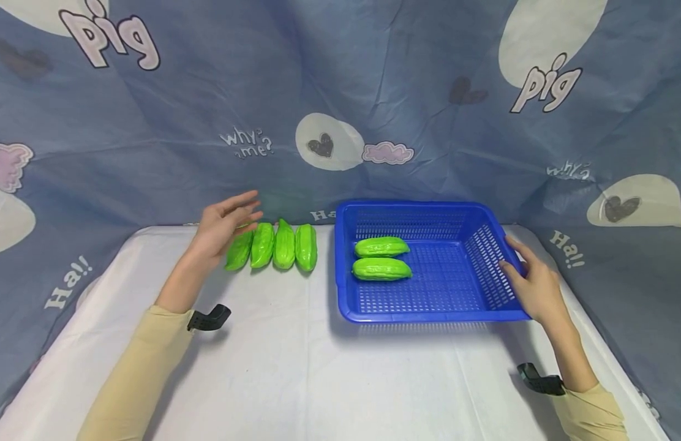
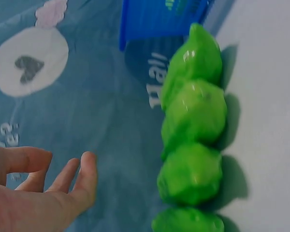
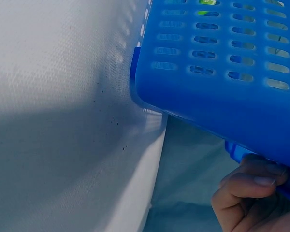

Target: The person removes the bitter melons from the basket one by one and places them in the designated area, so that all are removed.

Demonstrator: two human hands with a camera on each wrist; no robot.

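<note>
Several glossy green bitter melons [image 1: 284, 248] lie side by side in a row on the left half of the table. My left hand [image 1: 216, 229] hovers over the left end of that row, fingers loosely spread and holding nothing. In the left wrist view, this hand [image 2: 48, 193] is apart from the bitter melons [image 2: 193, 113]. To the right stands a blue plastic basket [image 1: 428, 316] with two more bitter melons [image 1: 381, 268] lying crosswise at its left side. My right hand [image 1: 539, 288] grips the basket's right rim; in the right wrist view its curled fingers [image 3: 246, 186] hold the rim from outside.
A white cloth covers the table [image 1: 263, 373]. Right behind the row and the basket hangs a blue printed curtain [image 1: 296, 86]. Black wrist-camera mounts [image 1: 209, 318] stick out from both forearms.
</note>
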